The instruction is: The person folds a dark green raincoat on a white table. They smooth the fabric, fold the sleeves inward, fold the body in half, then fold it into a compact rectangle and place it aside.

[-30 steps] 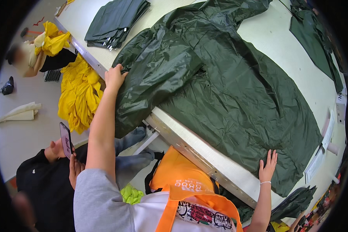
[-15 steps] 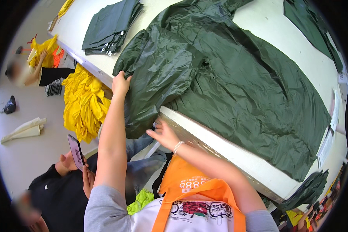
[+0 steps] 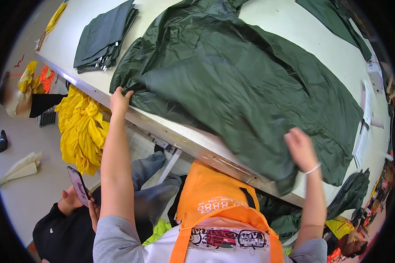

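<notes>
A dark green, shiny thin-fabric garment lies spread and wrinkled over the white table. At its left end my left hand is closed, pinching the edge of the fabric by the table's front edge. My right hand, smeared by motion and with a light bracelet at the wrist, is closed on the edge of a loose flap of the same garment. That flap is stretched across the front of the table, blurred, and its lower corner hangs over the table edge.
A stack of folded dark green garments sits at the table's far left. Yellow fabric hangs below that side. Close on my left, a seated person holds a phone. More green fabric hangs at the right corner; papers lie along the right edge.
My right hand has moved from beside the left part of the garment far to the right, carrying the flap with it. My left hand still grips the left end.
</notes>
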Demonstrator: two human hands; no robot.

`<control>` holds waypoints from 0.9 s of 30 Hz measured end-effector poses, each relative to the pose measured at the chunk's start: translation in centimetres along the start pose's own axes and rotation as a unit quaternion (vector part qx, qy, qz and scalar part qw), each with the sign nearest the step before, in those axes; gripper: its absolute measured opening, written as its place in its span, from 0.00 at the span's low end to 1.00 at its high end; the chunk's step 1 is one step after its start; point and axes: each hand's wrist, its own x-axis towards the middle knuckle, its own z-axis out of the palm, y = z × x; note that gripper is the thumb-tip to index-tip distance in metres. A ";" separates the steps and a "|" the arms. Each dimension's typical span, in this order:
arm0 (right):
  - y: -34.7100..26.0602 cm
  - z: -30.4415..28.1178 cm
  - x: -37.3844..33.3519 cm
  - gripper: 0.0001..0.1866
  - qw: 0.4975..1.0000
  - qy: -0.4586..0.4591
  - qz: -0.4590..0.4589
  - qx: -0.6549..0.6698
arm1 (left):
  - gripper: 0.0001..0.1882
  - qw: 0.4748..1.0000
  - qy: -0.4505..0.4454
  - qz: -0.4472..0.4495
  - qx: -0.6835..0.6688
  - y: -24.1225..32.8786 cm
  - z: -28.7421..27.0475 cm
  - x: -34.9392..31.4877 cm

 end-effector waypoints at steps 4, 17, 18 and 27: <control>7.3 -6.0 3.5 0.12 0.972 0.029 0.040 -0.232 | 0.11 0.999 -0.025 0.013 -0.030 0.1 0.7 1.2; -4.5 6.2 8.8 0.20 0.951 0.070 -0.209 -0.219 | 0.42 0.956 -0.002 0.189 -0.225 24.4 -2.1 -10.3; -5.8 7.0 7.7 0.19 0.941 0.039 -0.221 -0.252 | 0.41 0.969 -0.031 0.165 -0.183 26.0 -2.3 -11.1; -5.9 9.4 15.7 0.07 0.957 0.093 -0.275 0.006 | 0.23 0.949 -0.045 0.179 -0.254 23.2 3.6 -9.4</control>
